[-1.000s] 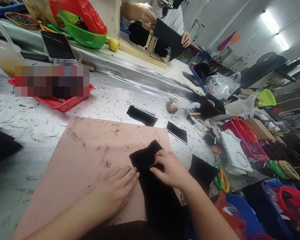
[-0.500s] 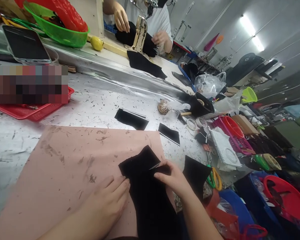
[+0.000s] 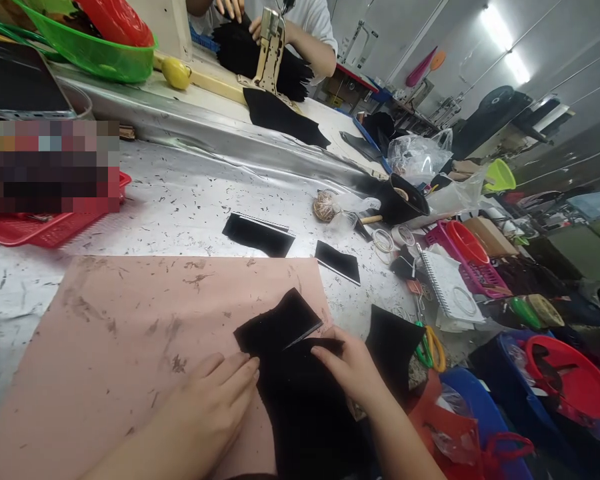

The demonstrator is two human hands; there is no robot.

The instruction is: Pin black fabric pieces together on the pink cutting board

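A black fabric piece lies on a pink board in front of me, its top corner folded into a flap. My left hand lies flat on the board, fingertips pressing the fabric's left edge. My right hand pinches the fabric's right edge just below the flap. Another black piece sits right of my right hand.
Two black rectangles lie on the silver table beyond the board. Scissors, a notebook, baskets and tubs crowd the right. A red tray is at left. Another person's hands work black fabric at a machine far back.
The view shifted left and down. My right hand slid down and right along the fabric edge, uncovering the folded flap. The other person's hands moved on the fabric at the machine.
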